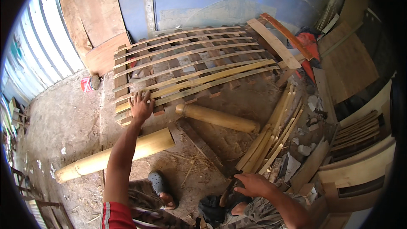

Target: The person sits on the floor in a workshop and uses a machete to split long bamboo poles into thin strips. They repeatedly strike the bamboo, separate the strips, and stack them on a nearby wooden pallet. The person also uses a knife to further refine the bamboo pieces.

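Note:
My left hand (141,107) lies with fingers spread on the near left ends of the bamboo slats (203,78), which are laid in rows across dark wooden crosspieces (122,70). Lower right, my right hand (253,185) hovers by my knee with thumb and forefinger apart. Close to its fingertips is a brown, curved wooden handle-like piece (226,193); whether they touch it I cannot make out. A thick split bamboo piece (114,154) passes beneath my left forearm. Another bamboo length (218,118) lies just in front of the slats.
A bundle of bamboo strips (271,135) lies right of centre, near a dark plank (201,146). Two boards (274,44) lean at the slats' far right corner. A red can (87,83) stands at left. Rubble (304,150) and a wooden slatted frame (360,161) are at right.

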{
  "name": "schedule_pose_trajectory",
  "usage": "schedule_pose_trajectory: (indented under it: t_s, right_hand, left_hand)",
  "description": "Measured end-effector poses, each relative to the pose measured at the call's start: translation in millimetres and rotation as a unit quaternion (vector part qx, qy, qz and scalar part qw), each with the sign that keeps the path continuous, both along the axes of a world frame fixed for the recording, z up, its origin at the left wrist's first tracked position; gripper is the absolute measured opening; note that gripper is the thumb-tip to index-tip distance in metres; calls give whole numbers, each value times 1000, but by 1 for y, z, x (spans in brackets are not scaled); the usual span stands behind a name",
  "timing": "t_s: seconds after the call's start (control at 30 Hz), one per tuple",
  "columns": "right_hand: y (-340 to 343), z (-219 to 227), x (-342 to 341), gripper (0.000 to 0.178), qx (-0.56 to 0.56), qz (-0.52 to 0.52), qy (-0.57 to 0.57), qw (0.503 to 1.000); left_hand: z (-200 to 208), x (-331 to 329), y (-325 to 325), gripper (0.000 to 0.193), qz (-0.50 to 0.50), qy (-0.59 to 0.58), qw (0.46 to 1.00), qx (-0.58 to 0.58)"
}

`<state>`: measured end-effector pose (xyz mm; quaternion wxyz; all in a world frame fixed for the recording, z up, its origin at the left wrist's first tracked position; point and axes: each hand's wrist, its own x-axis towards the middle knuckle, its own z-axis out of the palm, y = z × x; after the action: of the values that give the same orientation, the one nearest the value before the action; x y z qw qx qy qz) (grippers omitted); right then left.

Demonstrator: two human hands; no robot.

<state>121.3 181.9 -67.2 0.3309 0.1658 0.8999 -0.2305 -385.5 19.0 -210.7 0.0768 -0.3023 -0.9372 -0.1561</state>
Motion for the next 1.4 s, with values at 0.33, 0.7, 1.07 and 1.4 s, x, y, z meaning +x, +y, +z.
schedule_pose_trajectory:
  t_s: [0.33, 0.7, 1.07, 1.4]
  right_hand:
    - [-6, -2, 3, 63, -4, -1, 46, 999]
    - [-5, -9, 9, 60, 0, -13, 42, 999]
    - [-3, -15, 6, 61, 9, -16, 21, 1000]
    - [-3, -25, 10, 62, 8, -13, 27, 1000]
  left_hand:
    - [6, 19, -14, 84, 47, -39, 998, -28]
    - [-28, -52, -108, 71, 380, -188, 862, 277]
    - [-29, -59, -112, 30, 325, -321, 702, 546]
    - [-39, -68, -122, 31, 348, -272, 745, 500]
